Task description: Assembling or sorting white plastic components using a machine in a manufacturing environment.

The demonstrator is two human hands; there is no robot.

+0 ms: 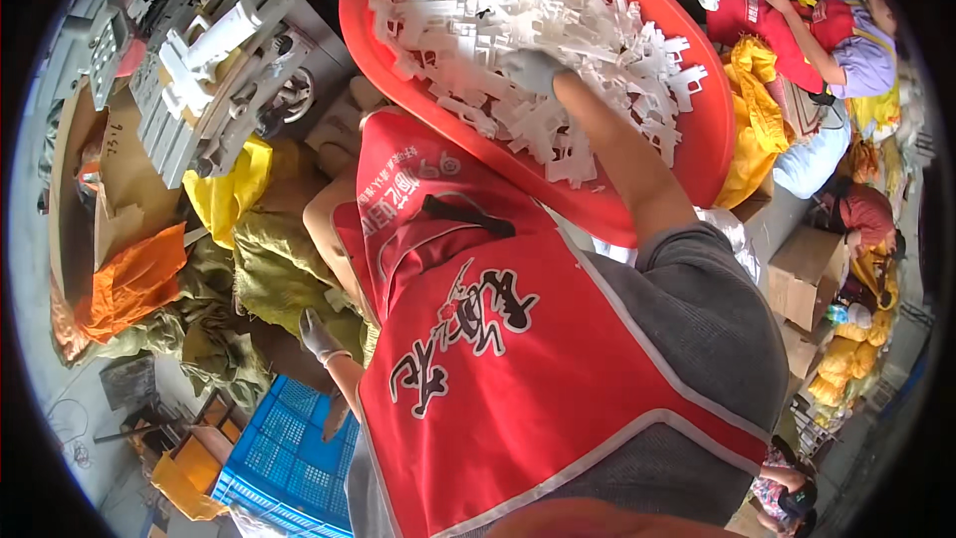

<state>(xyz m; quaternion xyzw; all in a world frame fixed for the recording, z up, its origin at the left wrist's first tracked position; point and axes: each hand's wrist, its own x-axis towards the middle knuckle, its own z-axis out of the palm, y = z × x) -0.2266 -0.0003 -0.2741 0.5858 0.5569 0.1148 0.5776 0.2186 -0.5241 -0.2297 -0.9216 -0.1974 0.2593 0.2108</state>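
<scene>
A large red oval tub (719, 130) holds a heap of white plastic parts (597, 30), many with frame-like openings. My right hand (533, 70), in a pale grey glove, rests on the heap with its palm down. Its fingers blend into the white pieces beside a blurred patch, so I cannot see whether they grip one. Lower down on the left, my left hand (319, 339) hangs beside an olive woven sack (284, 264). It is gloved too, its fingers look extended, and nothing shows in it. Across my front lies a red apron (538, 389).
A grey machine bench (214, 70) with a white fixture stands at the left. Below it are a cardboard box (124, 169) and orange cloth (134, 284). A blue plastic crate (289, 458) stands behind my left arm. At right, another person (856, 50) works near yellow sacks (752, 130).
</scene>
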